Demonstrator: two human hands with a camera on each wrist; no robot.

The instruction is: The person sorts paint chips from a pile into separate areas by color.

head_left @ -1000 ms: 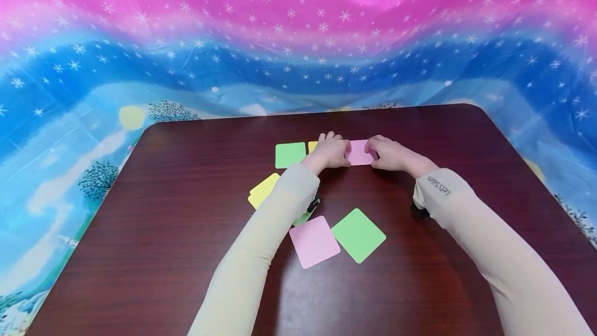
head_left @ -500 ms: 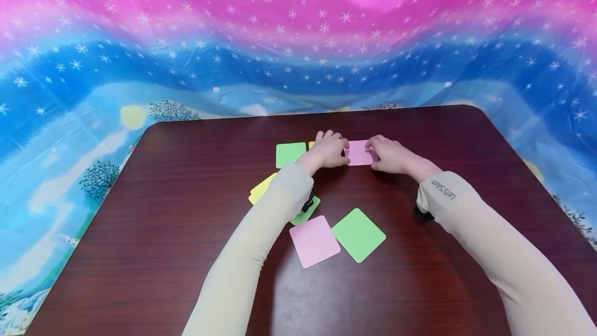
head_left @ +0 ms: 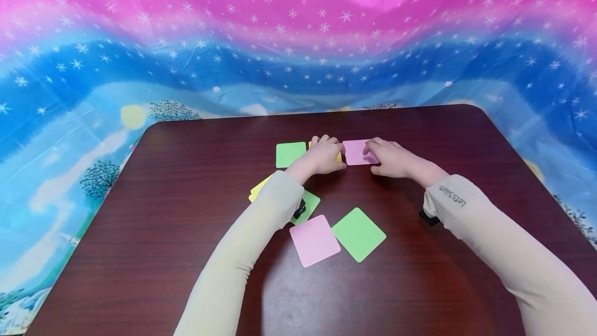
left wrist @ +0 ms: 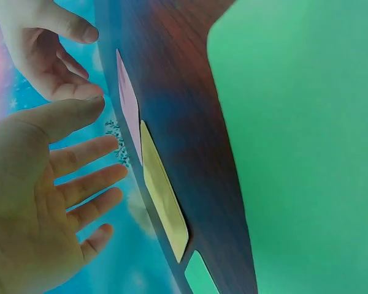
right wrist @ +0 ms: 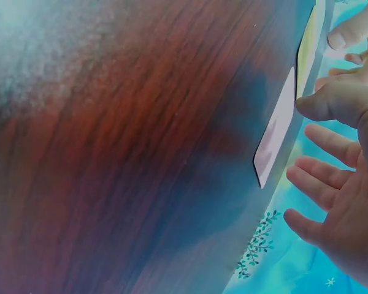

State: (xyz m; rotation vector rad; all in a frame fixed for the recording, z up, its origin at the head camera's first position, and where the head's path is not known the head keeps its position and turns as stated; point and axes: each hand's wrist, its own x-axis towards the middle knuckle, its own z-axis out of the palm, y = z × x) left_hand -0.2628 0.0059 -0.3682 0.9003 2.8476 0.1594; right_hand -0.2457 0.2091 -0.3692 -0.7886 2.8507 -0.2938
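Dark wood-grain surface (head_left: 420, 274), semi-gloss, lit patch at the near side.

Nearest: near pink card (head_left: 315, 241), turned askew, and near green card (head_left: 359, 235), lying cornerwise; touching or barely overlapping, cannot tell which. Next, middle green card (head_left: 310, 205) and yellow cards (head_left: 259, 186), all partly under the left sleeve (head_left: 233, 248); stepped edge suggests two yellows stacked.

Farther: a row. Far green card (head_left: 290, 155), then far yellow card (left wrist: 164, 196), largely behind the left grip (head_left: 321, 157) in the head view, then far pink card (head_left: 354, 152), lying flat just beside the yellow.

Left grip: fingers spread, pinching nothing. Right grip (head_left: 393, 158): above the far pink card's right end, thumb and fingers apart, also pinching nothing; whether a fingertip touches, cannot tell.

Handling, judged by eye: cards look thin, light, fairly stiff, smooth. Probably slide at a light push; hard to pick up flat, little edge to get under. Best held by opposite edges, thumb and fingertips, low pressure; a hard squeeze might bow the card, a snagged corner might crease.

Farthest: backdrop (head_left: 280, 51), pink and blue, snowflake print, hanging beyond the far edge
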